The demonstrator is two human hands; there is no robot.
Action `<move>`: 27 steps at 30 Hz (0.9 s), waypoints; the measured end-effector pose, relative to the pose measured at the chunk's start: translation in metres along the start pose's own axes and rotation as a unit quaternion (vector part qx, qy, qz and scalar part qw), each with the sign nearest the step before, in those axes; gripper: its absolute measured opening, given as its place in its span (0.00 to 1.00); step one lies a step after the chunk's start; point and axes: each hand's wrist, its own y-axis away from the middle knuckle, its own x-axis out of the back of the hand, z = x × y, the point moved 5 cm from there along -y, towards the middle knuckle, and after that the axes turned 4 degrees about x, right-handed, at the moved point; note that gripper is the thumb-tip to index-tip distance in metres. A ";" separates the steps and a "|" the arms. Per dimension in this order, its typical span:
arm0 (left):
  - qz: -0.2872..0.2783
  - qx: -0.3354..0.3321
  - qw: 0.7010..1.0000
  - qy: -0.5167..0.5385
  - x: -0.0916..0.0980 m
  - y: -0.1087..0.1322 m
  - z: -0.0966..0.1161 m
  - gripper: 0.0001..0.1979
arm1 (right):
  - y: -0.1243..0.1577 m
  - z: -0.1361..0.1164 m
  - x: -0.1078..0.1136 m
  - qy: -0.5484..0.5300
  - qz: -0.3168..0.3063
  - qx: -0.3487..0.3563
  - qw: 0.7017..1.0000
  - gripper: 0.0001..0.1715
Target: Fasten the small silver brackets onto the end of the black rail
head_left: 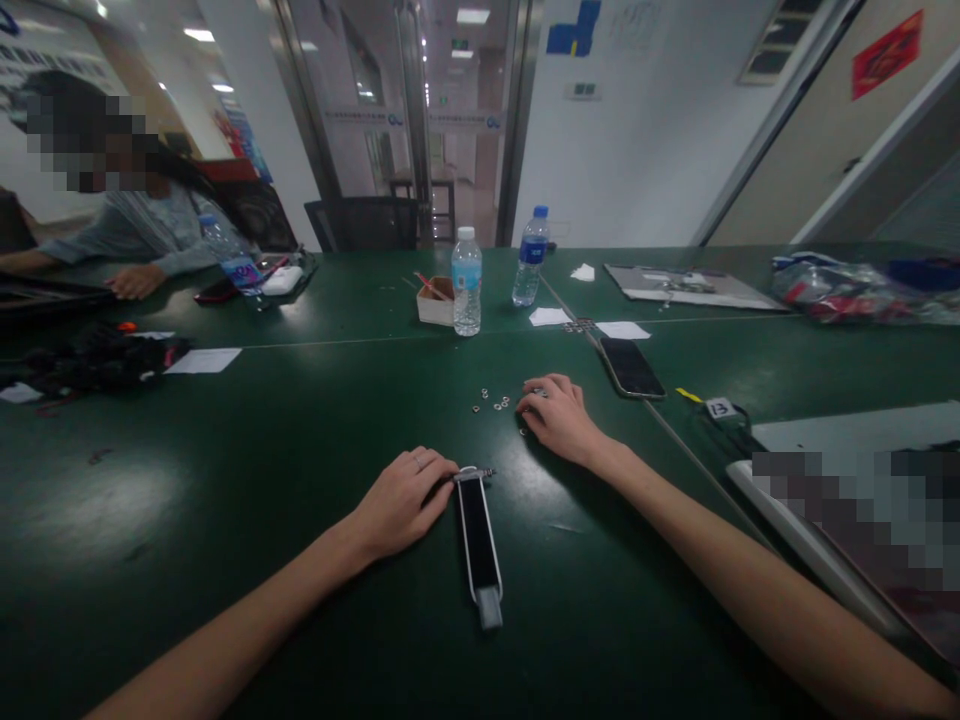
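Observation:
My left hand rests on the green table with thumb and fingers closed at one end of a thin metal rod. This rod lies crosswise at the top of a long black strip with a white border, which has a grey end piece at the near side. My right hand is farther forward, fingers bent and drawn together at the tabletop. Beside its fingertips lie several small metal rings or nuts. What its fingertips grip, if anything, is too small to make out.
Ahead stand two water bottles and a small open box. A phone lies beyond my right hand; a laptop is at right. A person sits at far left, near black cables.

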 end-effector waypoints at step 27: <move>0.009 -0.001 1.000 -0.013 0.002 0.000 0.001 0.11 | 0.012 -0.070 0.028 -0.266 -0.259 0.072 0.926 0.07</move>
